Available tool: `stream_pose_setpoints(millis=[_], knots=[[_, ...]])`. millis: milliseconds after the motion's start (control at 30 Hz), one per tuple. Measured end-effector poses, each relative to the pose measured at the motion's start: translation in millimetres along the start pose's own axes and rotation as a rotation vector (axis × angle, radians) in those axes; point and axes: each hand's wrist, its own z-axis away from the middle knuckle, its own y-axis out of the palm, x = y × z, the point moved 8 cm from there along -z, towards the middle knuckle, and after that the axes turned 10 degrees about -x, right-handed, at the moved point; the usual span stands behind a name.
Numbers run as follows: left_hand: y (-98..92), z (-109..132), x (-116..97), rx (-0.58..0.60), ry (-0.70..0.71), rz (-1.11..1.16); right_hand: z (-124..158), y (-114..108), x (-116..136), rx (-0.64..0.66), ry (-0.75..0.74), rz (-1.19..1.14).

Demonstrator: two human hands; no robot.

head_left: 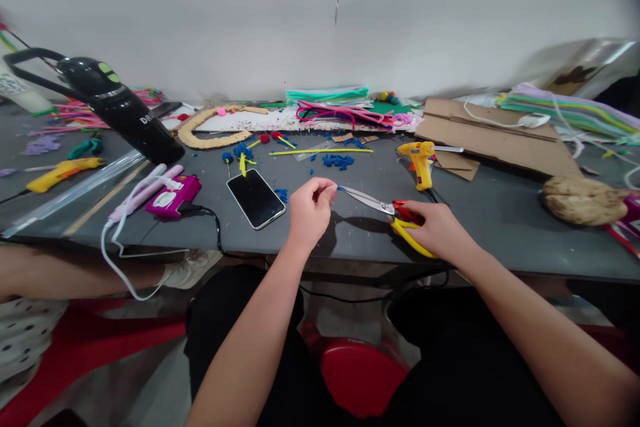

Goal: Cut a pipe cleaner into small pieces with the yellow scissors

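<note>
My right hand (443, 233) grips the handles of scissors (370, 200), one loop yellow and the other red. Their blades point left and look closed or nearly so. At the tips, my left hand (313, 207) pinches a short blue pipe cleaner (341, 188), mostly hidden by the fingers. Beyond the hands lies a pile of short blue pipe cleaner pieces (338, 161). A long yellow pipe cleaner (320, 152) stretches behind that pile. Blue pompoms (243, 150) and red pompoms (265, 139) on yellow-green stems rest farther left.
A phone (256, 199) lies left of my hands, near a purple power block (174, 197) with cables. A black bottle (120, 113) stands behind it. To the right are a yellow glue gun (420, 161), cardboard (490, 137) and a brown lumpy object (583, 200).
</note>
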Motion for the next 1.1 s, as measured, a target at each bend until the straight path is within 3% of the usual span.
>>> stream_pose_setpoints(millis=[700,1100], knots=[[0.4,0.8,1.2,-0.013,-0.005,0.012,-0.1,4.0,-4.2,0.006,-0.002,0.046],[-1.9,-0.3,2.9,-0.037,-0.004,0.029,0.4,-1.8,-3.6,-0.007,0.078,-0.027]])
